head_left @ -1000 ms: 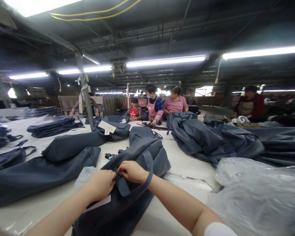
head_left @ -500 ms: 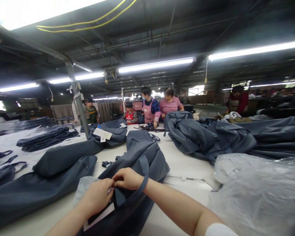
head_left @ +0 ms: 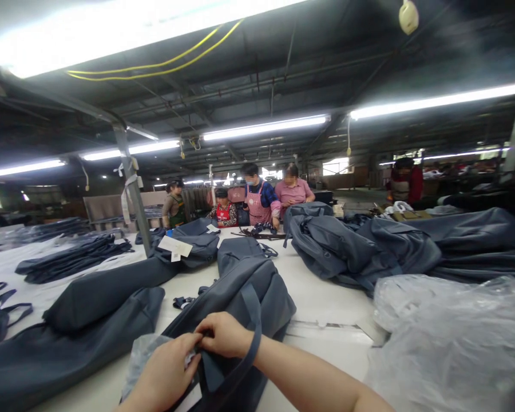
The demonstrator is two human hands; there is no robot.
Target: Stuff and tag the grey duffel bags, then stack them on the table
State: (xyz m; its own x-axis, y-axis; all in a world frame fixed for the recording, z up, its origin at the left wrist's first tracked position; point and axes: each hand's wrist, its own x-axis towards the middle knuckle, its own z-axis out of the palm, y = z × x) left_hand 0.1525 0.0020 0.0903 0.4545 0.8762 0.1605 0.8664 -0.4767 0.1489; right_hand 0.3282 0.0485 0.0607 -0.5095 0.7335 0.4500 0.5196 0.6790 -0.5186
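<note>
A dark blue-grey bag (head_left: 261,286) lies in front of me on the white table, its strap looped over my right wrist. My left hand (head_left: 167,366) and my right hand (head_left: 225,335) meet at the bag's near part, fingertips pinched together. What the fingers grip is too small to name. Beside my left hand is a piece of clear plastic (head_left: 139,357). Part of a white tag (head_left: 191,399) shows below the hands.
More blue-grey bags lie at left (head_left: 90,297) and right (head_left: 347,240). Crumpled clear plastic bags (head_left: 450,332) fill the right front. A metal post (head_left: 136,206) rises at left. Several people stand beyond the white table (head_left: 313,297).
The view has tilted up slightly, so the hands sit lower in the picture. Both hands stay together at the same part of the bag. A person at far left has turned sideways.
</note>
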